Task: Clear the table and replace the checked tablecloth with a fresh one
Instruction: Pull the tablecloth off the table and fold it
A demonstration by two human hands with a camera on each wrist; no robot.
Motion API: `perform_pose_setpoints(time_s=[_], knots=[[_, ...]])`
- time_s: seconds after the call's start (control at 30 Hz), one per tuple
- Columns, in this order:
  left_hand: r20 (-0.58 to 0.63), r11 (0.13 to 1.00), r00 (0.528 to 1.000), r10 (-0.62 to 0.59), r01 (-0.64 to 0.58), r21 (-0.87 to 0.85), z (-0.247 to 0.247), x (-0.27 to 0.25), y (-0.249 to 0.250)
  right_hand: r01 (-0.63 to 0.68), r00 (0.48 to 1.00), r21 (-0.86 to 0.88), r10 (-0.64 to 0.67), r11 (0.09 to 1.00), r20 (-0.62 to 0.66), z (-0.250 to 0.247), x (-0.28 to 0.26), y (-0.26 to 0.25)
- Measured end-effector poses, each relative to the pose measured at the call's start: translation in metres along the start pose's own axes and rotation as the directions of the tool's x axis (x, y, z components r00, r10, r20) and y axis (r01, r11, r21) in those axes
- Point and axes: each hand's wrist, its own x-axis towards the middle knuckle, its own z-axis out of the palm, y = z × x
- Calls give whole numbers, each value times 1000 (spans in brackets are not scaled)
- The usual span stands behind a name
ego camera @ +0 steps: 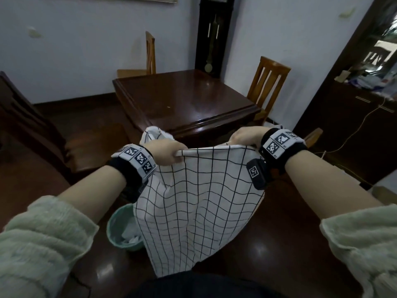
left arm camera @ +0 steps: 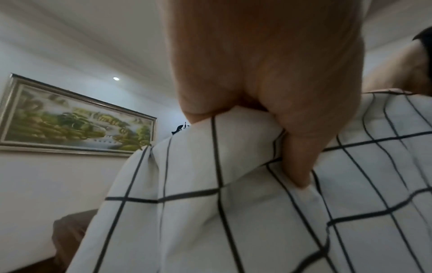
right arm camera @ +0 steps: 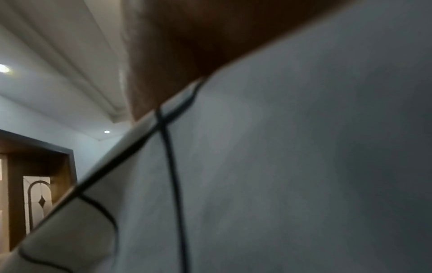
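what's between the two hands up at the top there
In the head view, only the taut top edge of the checked tablecloth spans from the left hand to the right hand; both pinch it, and the cloth hangs below.

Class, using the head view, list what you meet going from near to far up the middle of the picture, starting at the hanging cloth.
Checked tablecloth → left hand and right hand gripping its top edge → bare dark wooden table → grandfather clock against the wall.

Tabletop point(ego camera: 193, 100): dark polished wood, glossy reflections, one small pale speck on it. Floor point(ego camera: 290, 233): dark wood; green basin point(ego camera: 113, 229) stands on it.
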Motion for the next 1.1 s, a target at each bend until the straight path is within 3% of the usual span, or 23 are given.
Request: perform_pose_setpoints(time_s=[0.07,0.13,0.2,0.23,0.3,0.37,0.4,0.43,0.53,0.63,0.73,0.87,1.0,1.1], knots=[[46,999,999,19,-18,-31,6,2,1,-46,996,-138,57,989,75,4,1,4],[63,997,997,46,-43,-56,11,4,2,-68,994,-230,86,971,66,8,5,13],[39,992,997,62,-58,-114,16,7,1,-132,990,-213,120,968,-68,12,9,24],[28,989,998,51,-47,-140,18,9,0,-139,975,-172,105,975,-194,15,9,28],[40,987,999,15,-8,-163,21,12,0,-5,895,-122,-50,992,-444,23,4,24],[66,983,997,-25,37,-182,24,17,-1,239,799,-109,-259,965,-543,34,-4,11],[70,980,997,-38,51,-194,25,19,-1,309,795,-152,-343,939,-501,42,-7,6],[73,975,996,-42,56,-213,25,20,-1,325,828,-223,-390,919,-403,51,-8,2],[161,959,987,-1,46,-279,24,19,-3,225,950,-404,-291,887,-111,74,-7,12],[266,963,964,18,55,-264,25,12,-6,263,961,-292,-277,920,-5,84,-2,37],[320,967,947,-37,115,-228,26,8,-16,317,946,-102,-321,943,-32,92,-1,47],[334,968,915,-225,249,-31,21,-5,-43,309,945,-11,-308,951,-108,93,1,56],[331,925,864,-379,359,121,24,-15,-75,281,957,29,-277,959,-87,95,2,57],[194,882,862,-468,444,157,22,-17,-76,283,958,84,-276,956,-81,98,3,42]])
